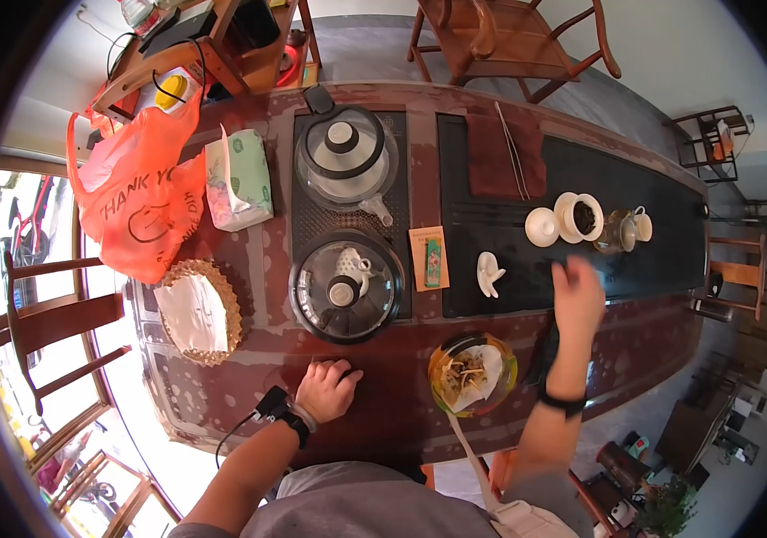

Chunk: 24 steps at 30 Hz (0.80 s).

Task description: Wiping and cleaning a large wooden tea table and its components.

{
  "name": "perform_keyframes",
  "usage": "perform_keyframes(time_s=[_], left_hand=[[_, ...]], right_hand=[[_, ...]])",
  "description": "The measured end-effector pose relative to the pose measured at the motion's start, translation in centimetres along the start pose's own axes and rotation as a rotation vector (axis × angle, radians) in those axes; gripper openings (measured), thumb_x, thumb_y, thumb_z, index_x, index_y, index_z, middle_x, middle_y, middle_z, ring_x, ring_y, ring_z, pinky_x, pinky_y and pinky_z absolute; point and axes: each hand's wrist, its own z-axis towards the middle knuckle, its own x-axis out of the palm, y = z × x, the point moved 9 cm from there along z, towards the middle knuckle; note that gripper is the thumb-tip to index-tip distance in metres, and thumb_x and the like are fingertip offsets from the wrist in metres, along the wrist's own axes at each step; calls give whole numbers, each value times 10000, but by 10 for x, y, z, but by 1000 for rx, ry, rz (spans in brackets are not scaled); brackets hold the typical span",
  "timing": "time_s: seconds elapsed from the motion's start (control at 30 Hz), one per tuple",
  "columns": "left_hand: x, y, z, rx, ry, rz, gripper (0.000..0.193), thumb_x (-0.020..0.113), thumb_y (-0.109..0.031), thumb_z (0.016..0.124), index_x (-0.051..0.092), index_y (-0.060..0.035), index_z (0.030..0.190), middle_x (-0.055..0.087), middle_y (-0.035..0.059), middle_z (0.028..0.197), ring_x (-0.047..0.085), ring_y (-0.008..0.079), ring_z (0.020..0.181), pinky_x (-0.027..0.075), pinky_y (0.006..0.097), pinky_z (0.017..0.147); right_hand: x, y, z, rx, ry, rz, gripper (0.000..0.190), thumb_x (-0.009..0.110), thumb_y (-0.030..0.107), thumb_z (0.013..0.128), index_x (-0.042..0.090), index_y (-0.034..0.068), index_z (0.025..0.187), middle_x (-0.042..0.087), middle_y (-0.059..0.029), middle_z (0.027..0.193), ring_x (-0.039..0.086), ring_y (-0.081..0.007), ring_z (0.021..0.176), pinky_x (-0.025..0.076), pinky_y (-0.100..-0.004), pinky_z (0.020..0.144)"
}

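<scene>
My right hand (pixel 577 286) hovers over or rests on the near edge of the black tea tray (pixel 525 228), fingers bent; whether it holds anything is hidden. Just beyond it stand a white gaiwan with dark tea leaves (pixel 584 216), its white lid (pixel 541 226), a glass pitcher (pixel 615 232) and a small cup (pixel 643 227). A white hand-shaped ornament (pixel 489 274) lies to their left. My left hand (pixel 328 390) rests on the wooden table, fingers curled, near a round glass-lidded pot (pixel 346 286). A glass kettle (pixel 343 155) stands behind that pot.
A bowl of tea waste and cigarette butts (pixel 471 373) stands between my forearms. Metal tongs (pixel 511 151) lie on a dark red cloth (pixel 481 158). At left are a woven basket (pixel 232 316), a tissue pack (pixel 249 178) and a red plastic bag (pixel 141 195). A cable runs by my left wrist.
</scene>
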Motion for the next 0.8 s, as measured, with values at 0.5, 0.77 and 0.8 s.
perform_keyframes(time_s=[0.5, 0.77, 0.8], left_hand=[[-6, -3, 2, 20, -44, 6, 323, 695, -134, 787, 675, -145, 1109, 559, 69, 1101, 546, 285, 986, 456, 428, 864], [-5, -1, -2, 22, -49, 6, 354, 711, -143, 782, 673, -153, 1134, 553, 65, 1116, 533, 285, 1002, 449, 430, 873], [-3, -3, 0, 35, -45, 4, 353, 711, -149, 783, 675, -155, 1134, 554, 63, 1117, 535, 280, 1003, 451, 428, 878]], right_hand=[[-62, -73, -71, 366, 216, 482, 502, 757, 84, 707, 637, -65, 1171, 685, -125, 1062, 633, -190, 966, 508, -338, 868], [0, 172, 137, -145, 250, 715, 563, 756, 143, 749, 601, -3, 1271, 673, -130, 1105, 641, -190, 994, 507, -314, 848], [23, 188, 167, -271, 158, 595, 608, 744, 187, 719, 603, 19, 1286, 658, -192, 1207, 634, -285, 1125, 493, -363, 939]])
